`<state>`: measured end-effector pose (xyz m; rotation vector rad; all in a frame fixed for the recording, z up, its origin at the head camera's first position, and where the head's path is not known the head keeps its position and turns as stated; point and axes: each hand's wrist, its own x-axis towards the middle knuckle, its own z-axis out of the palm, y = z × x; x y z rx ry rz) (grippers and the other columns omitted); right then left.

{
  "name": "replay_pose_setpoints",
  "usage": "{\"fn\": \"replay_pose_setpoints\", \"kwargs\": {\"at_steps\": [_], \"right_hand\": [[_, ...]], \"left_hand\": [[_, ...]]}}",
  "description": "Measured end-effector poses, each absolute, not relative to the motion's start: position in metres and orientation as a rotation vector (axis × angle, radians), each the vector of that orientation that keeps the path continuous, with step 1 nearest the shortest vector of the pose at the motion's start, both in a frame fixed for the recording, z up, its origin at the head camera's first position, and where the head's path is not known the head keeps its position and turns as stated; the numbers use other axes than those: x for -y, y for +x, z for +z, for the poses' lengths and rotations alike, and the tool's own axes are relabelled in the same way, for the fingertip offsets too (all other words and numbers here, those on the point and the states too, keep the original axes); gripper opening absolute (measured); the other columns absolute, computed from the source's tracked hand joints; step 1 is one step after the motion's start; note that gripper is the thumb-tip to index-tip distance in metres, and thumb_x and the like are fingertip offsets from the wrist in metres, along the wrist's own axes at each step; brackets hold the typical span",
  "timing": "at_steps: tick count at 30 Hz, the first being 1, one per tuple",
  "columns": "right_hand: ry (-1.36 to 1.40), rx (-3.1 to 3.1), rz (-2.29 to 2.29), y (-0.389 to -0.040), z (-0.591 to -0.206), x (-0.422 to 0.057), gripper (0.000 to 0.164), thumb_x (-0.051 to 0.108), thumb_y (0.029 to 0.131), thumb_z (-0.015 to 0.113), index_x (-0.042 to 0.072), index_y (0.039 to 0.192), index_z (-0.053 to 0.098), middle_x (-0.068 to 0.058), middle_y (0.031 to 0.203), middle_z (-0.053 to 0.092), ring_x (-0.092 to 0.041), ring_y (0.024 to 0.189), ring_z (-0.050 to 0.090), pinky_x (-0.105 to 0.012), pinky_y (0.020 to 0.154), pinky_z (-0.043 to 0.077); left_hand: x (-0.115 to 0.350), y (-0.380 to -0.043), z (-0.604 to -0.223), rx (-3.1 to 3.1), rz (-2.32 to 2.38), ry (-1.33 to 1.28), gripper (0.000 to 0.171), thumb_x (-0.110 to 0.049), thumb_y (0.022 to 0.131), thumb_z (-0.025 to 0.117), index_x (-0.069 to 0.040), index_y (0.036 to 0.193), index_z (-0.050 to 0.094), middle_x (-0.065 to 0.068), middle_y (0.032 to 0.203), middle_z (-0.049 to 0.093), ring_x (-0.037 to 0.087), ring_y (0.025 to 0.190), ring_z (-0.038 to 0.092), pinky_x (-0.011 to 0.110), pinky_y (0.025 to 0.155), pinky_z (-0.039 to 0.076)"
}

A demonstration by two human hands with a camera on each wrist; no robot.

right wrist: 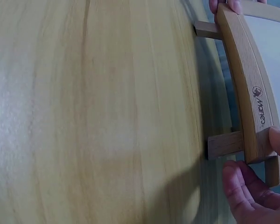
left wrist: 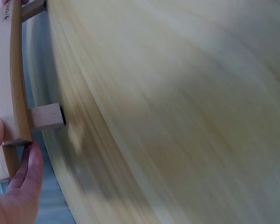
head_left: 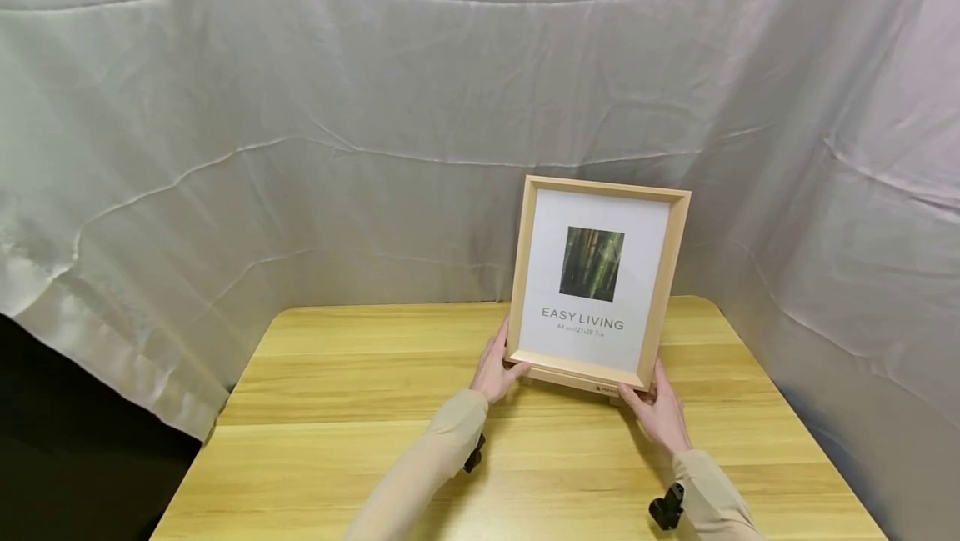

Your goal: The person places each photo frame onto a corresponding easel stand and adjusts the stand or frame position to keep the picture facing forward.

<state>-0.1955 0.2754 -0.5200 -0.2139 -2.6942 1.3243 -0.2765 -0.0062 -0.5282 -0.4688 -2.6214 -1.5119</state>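
A light wooden picture frame [head_left: 637, 274] with a bamboo picture and "EASY LIVING" print leans slightly back at the far right of the table. Its bottom edge sits along a wooden ledge [head_left: 570, 379], part of a small stand with a printed logo and short dark-tipped feet [right wrist: 225, 145]. My left hand [head_left: 497, 368] grips the frame's lower left corner, thumb in front, fingers at the side. At the lower right corner my right hand [head_left: 660, 412] holds the frame, its thumb on the front edge. The stand's back is hidden behind the frame.
The wooden table [head_left: 337, 374] has rounded far corners. Grey curtains [head_left: 360, 107] hang behind it and along both sides. A dark area [head_left: 67, 441] shows past the table's left edge. Each sleeve carries a small black wrist device [head_left: 666, 508].
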Motion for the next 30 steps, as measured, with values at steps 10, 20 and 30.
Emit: {"fn": "replay_pose_setpoints", "kwargs": {"at_steps": [10, 20, 30], "right_hand": [[-0.260, 2.666, 1.397, -0.194, -0.519, -0.281, 0.087, 0.020, 0.098, 0.067, 0.010, 0.162, 0.009, -0.039, 0.137, 0.053, -0.046, 0.114, 0.065, -0.049, 0.094, 0.059], [-0.266, 2.658, 1.442, -0.197, -0.519, -0.280, 0.085, 0.018, 0.097, 0.067, 0.012, 0.162, 0.012, -0.040, 0.141, 0.048, -0.048, 0.115, 0.064, -0.051, 0.094, 0.059], [-0.232, 2.621, 1.471, -0.198, -0.522, -0.276, 0.078, 0.016, 0.097, 0.068, 0.012, 0.159, 0.021, -0.039, 0.136, 0.054, -0.046, 0.110, 0.067, -0.041, 0.081, 0.063]], "left_hand": [[-0.002, -0.277, -0.528, 2.632, -1.549, -0.444, 0.095, -0.010, 0.089, 0.076, -0.013, 0.163, 0.016, 0.026, 0.146, 0.047, 0.036, 0.122, 0.056, 0.046, 0.098, 0.056], [0.001, -0.275, -0.527, 2.640, -1.558, -0.441, 0.096, -0.012, 0.089, 0.075, -0.016, 0.163, 0.014, 0.024, 0.144, 0.048, 0.032, 0.113, 0.060, 0.043, 0.094, 0.058], [0.008, -0.271, -0.526, 2.633, -1.589, -0.420, 0.097, -0.013, 0.089, 0.075, -0.018, 0.163, 0.013, 0.025, 0.146, 0.046, 0.034, 0.118, 0.058, 0.044, 0.096, 0.058]]}}
